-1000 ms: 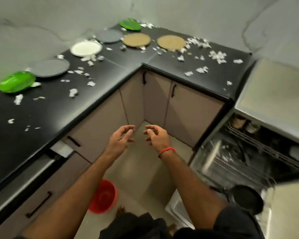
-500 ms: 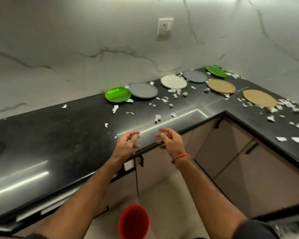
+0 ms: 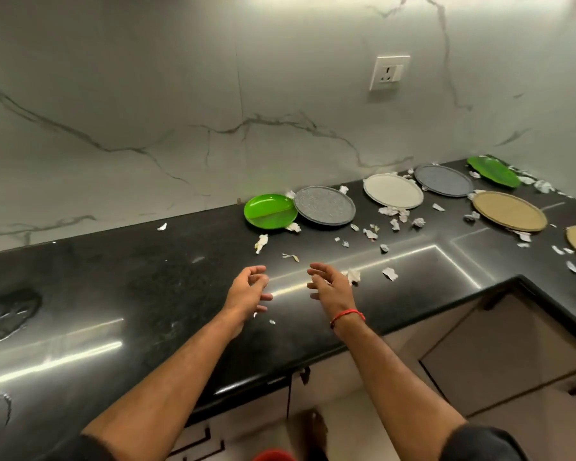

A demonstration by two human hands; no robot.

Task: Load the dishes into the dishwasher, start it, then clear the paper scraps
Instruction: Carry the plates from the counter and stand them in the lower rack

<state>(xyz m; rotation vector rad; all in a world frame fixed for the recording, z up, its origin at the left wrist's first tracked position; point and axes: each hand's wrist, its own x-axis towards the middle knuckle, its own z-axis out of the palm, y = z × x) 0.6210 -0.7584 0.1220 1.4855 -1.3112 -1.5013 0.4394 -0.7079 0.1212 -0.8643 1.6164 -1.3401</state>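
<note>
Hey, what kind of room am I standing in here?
Most likely a home kitchen. A black stone countertop turns a corner over cabinet doors, a row of plates such as the green plate sits along a marble-look backsplash, and a wall socket is above them.

Bare counter [image 3: 120, 294] lies left; paper scraps [image 3: 389, 273] and plates [image 3: 325, 205] crowd the right.

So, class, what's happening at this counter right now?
A person reaches both arms over the black counter. The left hand and right hand hover with relaxed fingers, holding nothing. The plates, from the green plate to the tan plate, lie along the wall among paper scraps. Nothing is picked up yet.
</note>
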